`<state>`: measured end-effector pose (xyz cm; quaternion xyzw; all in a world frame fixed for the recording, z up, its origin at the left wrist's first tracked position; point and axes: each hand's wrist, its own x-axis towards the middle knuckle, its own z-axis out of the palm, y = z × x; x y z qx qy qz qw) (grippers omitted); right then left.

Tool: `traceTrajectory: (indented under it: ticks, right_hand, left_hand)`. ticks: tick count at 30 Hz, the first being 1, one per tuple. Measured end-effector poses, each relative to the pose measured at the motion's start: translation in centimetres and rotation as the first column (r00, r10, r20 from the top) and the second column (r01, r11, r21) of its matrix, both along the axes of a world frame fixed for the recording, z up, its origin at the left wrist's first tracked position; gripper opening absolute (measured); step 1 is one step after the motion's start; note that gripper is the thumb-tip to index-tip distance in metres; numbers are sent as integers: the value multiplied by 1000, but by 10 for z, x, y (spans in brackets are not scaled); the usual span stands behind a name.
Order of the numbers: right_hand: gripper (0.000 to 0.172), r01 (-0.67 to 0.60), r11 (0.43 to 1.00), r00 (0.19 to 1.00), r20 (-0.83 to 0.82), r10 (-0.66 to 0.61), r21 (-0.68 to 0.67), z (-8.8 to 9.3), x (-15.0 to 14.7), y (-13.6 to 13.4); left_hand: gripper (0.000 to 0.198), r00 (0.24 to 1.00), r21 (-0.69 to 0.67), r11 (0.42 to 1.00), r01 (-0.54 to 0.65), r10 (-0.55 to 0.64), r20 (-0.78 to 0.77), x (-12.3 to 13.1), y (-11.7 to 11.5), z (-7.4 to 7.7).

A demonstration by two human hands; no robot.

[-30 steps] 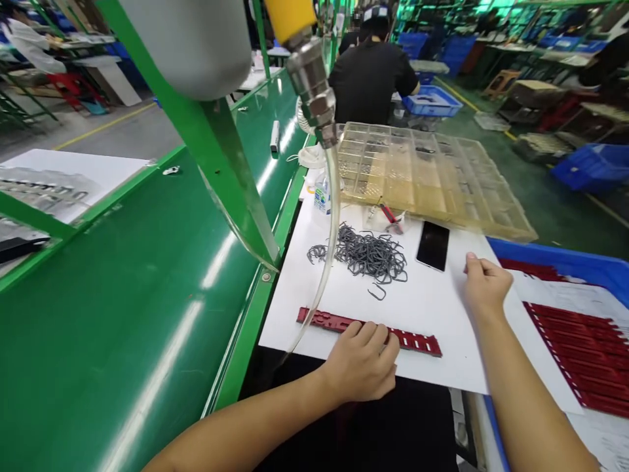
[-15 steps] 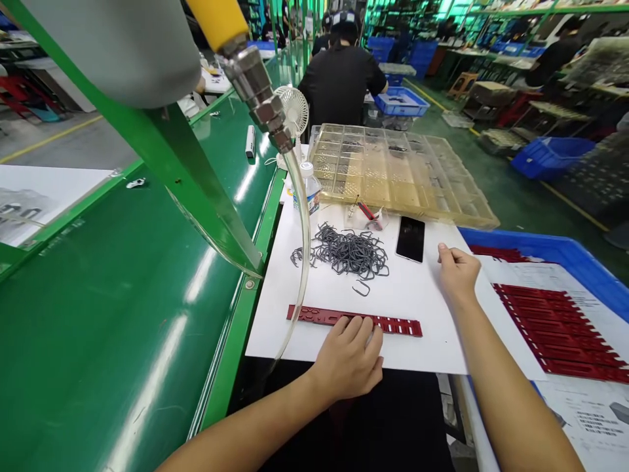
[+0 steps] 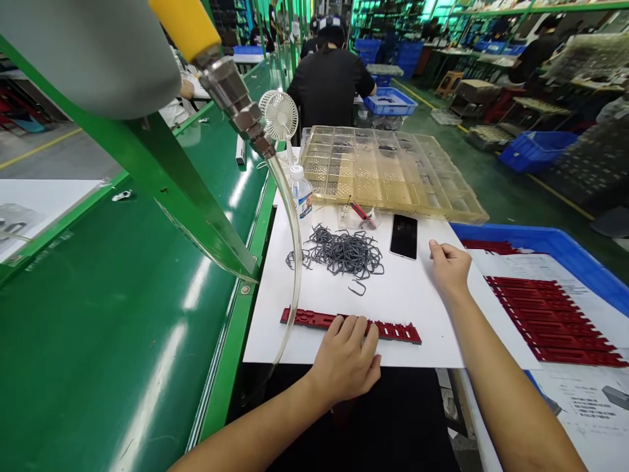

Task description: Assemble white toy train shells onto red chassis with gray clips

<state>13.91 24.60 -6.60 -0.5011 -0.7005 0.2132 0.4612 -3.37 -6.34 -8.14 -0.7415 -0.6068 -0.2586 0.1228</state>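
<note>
A long dark-red slotted plastic strip (image 3: pixel 307 319) lies crosswise near the front edge of the white board (image 3: pixel 422 308). My left hand (image 3: pixel 348 357) has its fingers curled over the middle of this strip; the thumb side and grip underneath are partly hidden. Beyond it is a pile of dark grey bent hooks (image 3: pixel 346 252), with one loose hook (image 3: pixel 357 287) apart at the near side. My right hand (image 3: pixel 451 267) rests in a loose fist on the board, right of a black phone (image 3: pixel 403 236). Whatever its curled fingers may hold is hidden.
A clear hose (image 3: pixel 296 262) hangs in front of the board's left side. Behind the hooks stand a bottle (image 3: pixel 301 196), a small fan (image 3: pixel 280 117) and a yellowed compartment tray (image 3: pixel 393 190). Red strips (image 3: pixel 555 321) lie on the right by a blue bin (image 3: pixel 580 255). A person (image 3: pixel 329 85) sits ahead.
The red strip has tipped slightly under my left hand, so more of its near edge shows. My right hand keeps its closed pose. The whole view has shifted a little.
</note>
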Motion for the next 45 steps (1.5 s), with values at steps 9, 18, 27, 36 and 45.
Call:
traceTrajectory:
  ticks: [9,18,27,36,45]
  right_hand:
    - [65,-14,1000,1000,-7,14,15,-2,1,1]
    - [69,-23,999,1000,5,23,26,-3,0,0]
    - [67,-23,999,1000,17,22,33,-4,0,0]
    - [69,-20,1000,1000,13,19,9,-2,-2,-2]
    - [69,-36,999,999,32,35,11,-2,-1,-1]
  left_hand:
    - [43,1000,62,998,9,-8,-15,-1,0,-4]
    - [38,999,20,1000,5,-4,-33,-1,-1,0]
    - [42,1000,-63,998,-18,16,-26,0,-4,-1]
    - [45,999,28,999,-22,22,-31,-2,-2,-3]
    - [40,1000,-50,998,-31,31,2,1,-3,0]
